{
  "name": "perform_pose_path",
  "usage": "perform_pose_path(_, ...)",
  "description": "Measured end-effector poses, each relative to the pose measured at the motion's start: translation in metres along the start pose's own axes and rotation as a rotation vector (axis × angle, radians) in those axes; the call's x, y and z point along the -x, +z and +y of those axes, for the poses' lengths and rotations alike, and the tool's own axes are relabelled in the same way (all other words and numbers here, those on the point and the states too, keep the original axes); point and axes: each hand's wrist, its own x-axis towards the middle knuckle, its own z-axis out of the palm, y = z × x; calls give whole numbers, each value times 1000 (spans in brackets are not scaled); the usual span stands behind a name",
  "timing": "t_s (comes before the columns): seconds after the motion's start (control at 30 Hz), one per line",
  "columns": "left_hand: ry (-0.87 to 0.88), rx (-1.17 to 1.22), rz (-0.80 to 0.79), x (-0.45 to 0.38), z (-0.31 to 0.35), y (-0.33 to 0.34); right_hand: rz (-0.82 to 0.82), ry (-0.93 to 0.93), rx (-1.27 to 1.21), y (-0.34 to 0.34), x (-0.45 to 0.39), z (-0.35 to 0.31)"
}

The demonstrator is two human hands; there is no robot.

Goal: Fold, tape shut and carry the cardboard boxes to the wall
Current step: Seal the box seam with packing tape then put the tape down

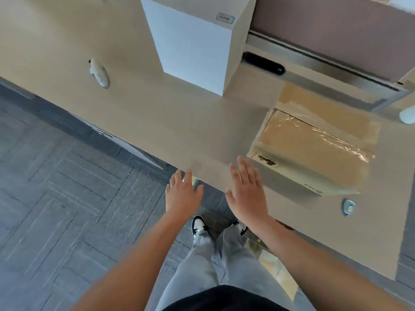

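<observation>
The cardboard box [314, 151] lies flat-topped on the bench [157, 122] off to the person's right, its top seam already under glossy clear tape, with a tall white box [193, 46] standing well behind it. Both hands are released and empty, fingers straight, the left hand [183, 194] at the bench edge, the right hand [246, 189] just beside the box's near corner. To lift it well, I'd say get one palm on each side and low before carrying it off.
</observation>
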Motion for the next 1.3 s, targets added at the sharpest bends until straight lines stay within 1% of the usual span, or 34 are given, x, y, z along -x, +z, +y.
perform_pose_path(0.07, -76, 83, -14, 0, -28, 6, -89, -31, 14, 21, -6, -14)
perform_pose_path(0.2, -151, 268, -19, -18, -63, 16, -178, -20, 20, 57, -32, -28)
perform_pose_path(0.33, -171, 468, -52, -52, -75, 40, -194, -22, 53, 86, -59, -27)
perform_pose_path(0.5, -203, 703, -80, -88, -64, 63, -140, -6, 94, 108, -71, -27)
perform_pose_path(0.57, -223, 776, -96, -97, -64, 69, -151, -17, 124, 110, -71, -27)
perform_pose_path(0.7, -192, 772, -86, -98, -72, 75, -165, -20, 165, 112, -70, -28)
perform_pose_path(0.77, -170, 723, -79, -94, -77, 75, -160, -11, 176, 113, -69, -29)
perform_pose_path(0.83, -143, 687, -105, -91, -81, 70, -161, -4, 177, 114, -69, -29)
perform_pose_path(0.97, -146, 941, -305, -86, -81, 55, -192, -10, 185, 111, -69, -29)
perform_pose_path(1.0, -130, 926, -323, -85, -80, 50, -194, -9, 183, 110, -70, -30)
perform_pose_path(1.1, -123, 879, -318, -81, -75, 37, -202, -1, 179, 110, -71, -30)
perform_pose_path(1.3, -153, 942, -339, -74, -73, 20, -216, -23, 143, 107, -70, -28)
